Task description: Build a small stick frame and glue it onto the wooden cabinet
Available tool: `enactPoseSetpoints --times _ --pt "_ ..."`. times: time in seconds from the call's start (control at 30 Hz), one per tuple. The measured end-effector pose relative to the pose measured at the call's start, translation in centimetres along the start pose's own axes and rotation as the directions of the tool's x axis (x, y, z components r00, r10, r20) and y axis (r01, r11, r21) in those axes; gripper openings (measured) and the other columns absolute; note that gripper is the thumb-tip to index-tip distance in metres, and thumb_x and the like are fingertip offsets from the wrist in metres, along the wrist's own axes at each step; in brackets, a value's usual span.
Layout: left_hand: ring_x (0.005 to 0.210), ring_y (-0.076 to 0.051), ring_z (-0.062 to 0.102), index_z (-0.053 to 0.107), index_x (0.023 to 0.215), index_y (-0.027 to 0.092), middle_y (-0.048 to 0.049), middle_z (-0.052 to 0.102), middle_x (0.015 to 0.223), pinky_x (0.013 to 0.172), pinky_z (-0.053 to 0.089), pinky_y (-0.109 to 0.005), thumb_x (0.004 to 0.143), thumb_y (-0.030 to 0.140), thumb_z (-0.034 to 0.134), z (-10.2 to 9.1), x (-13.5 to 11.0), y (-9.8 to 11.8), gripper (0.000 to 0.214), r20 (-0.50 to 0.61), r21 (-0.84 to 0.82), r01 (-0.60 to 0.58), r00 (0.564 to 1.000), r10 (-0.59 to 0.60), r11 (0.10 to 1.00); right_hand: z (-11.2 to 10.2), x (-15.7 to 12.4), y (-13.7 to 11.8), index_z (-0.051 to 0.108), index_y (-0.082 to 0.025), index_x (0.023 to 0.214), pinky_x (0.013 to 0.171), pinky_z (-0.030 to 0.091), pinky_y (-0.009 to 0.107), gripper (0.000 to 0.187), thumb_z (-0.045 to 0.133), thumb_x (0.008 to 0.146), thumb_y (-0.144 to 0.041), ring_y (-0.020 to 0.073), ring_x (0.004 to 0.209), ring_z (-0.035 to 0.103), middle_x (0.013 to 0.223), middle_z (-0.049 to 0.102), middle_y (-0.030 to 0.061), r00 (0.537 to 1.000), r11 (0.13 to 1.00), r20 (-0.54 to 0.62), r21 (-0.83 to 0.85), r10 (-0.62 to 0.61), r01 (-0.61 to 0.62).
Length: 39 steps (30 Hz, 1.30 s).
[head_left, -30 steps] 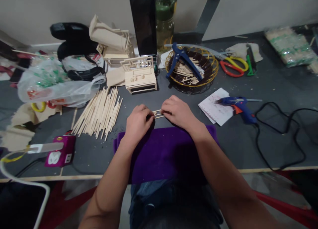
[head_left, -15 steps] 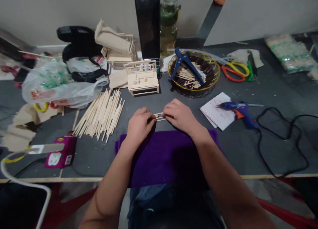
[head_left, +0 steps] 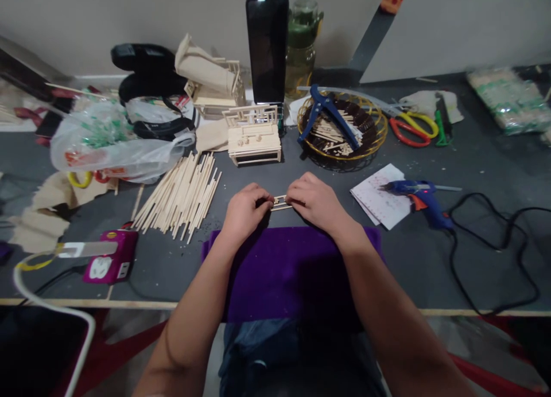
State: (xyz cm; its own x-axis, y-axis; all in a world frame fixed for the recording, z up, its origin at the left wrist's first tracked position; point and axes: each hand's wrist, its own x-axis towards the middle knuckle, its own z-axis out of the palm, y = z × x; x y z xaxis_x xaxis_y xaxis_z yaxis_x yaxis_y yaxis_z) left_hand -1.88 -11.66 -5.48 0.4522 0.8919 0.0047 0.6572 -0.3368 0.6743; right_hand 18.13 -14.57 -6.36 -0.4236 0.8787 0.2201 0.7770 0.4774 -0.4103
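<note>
A small frame of thin wooden sticks [head_left: 282, 207] lies on the dark table, just beyond a purple cloth [head_left: 279, 271]. My left hand [head_left: 246, 209] pinches its left end between thumb and fingers. At the right end, my right hand [head_left: 316, 202] is closed on the frame with bent fingers. Both hands cover the frame's ends, so only its middle shows. Behind them stands a miniature bench of wooden sticks [head_left: 253, 139], with a few tiny pieces on its seat. A pile of loose wooden sticks [head_left: 178, 196] is spread to the left of my left hand.
A wicker basket [head_left: 379, 136] holds short sticks and a blue cutter [head_left: 322, 110]. On the right, a blue glue gun [head_left: 424, 199] rests on folded paper [head_left: 385, 210], its cord trailing rightward. A phone [head_left: 267, 50] stands at the back. A magenta power outlet [head_left: 112, 255] is at left.
The whole view has shifted, so the things on the table appear slightly further right. Both hands keep their hold on the stick frame, with little visible movement.
</note>
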Motion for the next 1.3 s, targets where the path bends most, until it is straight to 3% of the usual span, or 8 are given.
enactPoseSetpoints --times 0.87,1.0,1.13,1.3 --pt "0.078 -0.016 0.059 0.069 0.083 0.022 -0.0003 0.063 0.083 0.071 0.042 -0.028 0.082 0.018 0.064 0.1 0.1 0.1 0.006 -0.005 0.047 0.049 0.999 -0.049 0.998 0.1 0.0 -0.3 0.065 -0.02 0.082 0.074 0.038 0.032 0.015 0.054 0.092 -0.019 0.0202 0.086 0.045 0.086 0.067 0.0044 0.998 0.999 -0.032 -0.024 -0.046 0.046" --pt "0.08 -0.015 0.059 0.068 0.08 0.021 -0.0002 0.062 0.081 0.074 0.043 -0.028 0.082 0.016 0.062 0.0 0.1 0.3 0.008 -0.044 -0.028 -0.028 0.999 0.027 0.999 0.2 0.0 -0.3 0.065 -0.02 0.082 0.074 0.038 0.032 0.014 0.055 0.091 -0.018 0.0202 0.086 0.045 0.085 0.066 0.0047 0.998 0.999 -0.037 -0.016 -0.04 0.04" --pt "0.088 -0.017 0.058 0.067 0.082 0.02 -0.002 0.063 0.087 0.078 0.044 -0.029 0.083 0.014 0.06 0.1 0.4 1.1 0.01 -0.008 0.045 -0.152 0.988 0.152 0.987 0.2 0.0 -0.3 0.065 -0.02 0.083 0.075 0.039 0.032 0.015 0.053 0.092 -0.019 0.0206 0.086 0.045 0.083 0.065 0.0053 0.998 0.998 -0.035 -0.024 -0.053 0.052" --pt "0.093 -0.02 0.057 0.068 0.086 0.021 -0.0037 0.063 0.09 0.08 0.045 -0.031 0.083 0.013 0.059 0.4 0.9 1.5 0.012 0.092 0.163 -0.137 0.988 0.123 0.977 0.2 0.1 -0.3 0.065 -0.02 0.082 0.074 0.039 0.032 0.017 0.052 0.092 -0.019 0.0208 0.085 0.045 0.083 0.065 0.0052 0.996 0.997 -0.051 -0.036 -0.068 0.066"
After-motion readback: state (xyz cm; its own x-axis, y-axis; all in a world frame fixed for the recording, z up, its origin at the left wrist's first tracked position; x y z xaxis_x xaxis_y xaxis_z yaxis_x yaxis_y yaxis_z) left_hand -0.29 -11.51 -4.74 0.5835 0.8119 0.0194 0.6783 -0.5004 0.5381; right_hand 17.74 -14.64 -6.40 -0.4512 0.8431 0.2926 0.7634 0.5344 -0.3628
